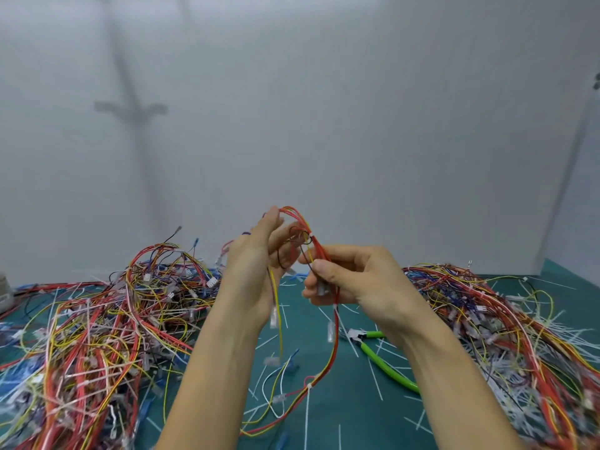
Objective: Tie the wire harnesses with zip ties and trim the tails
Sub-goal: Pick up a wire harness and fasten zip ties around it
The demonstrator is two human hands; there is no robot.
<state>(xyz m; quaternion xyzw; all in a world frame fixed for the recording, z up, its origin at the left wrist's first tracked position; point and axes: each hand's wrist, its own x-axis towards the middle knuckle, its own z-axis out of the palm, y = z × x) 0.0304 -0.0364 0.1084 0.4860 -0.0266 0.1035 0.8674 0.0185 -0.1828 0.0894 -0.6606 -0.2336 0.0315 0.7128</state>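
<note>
You face a plain white backdrop (324,92) with a blurred grey shadow (131,108) across its left part. A teal mat (347,407) covers the table, and a pale grey object (4,292) sits at its far left edge.

red-yellow harness (319,254), green cutters (386,365), teal mat (350,417)

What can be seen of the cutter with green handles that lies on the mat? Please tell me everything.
The cutter lies flat on the green mat, below the right hand. It has a small grey metal head and two bright green handles, likely plastic-coated, spread apart. One handle's end is hidden behind the right forearm. Neither that hand nor the left hand touches it; both are on a wire harness above. Cut white zip-tie tails lie around it.
</note>
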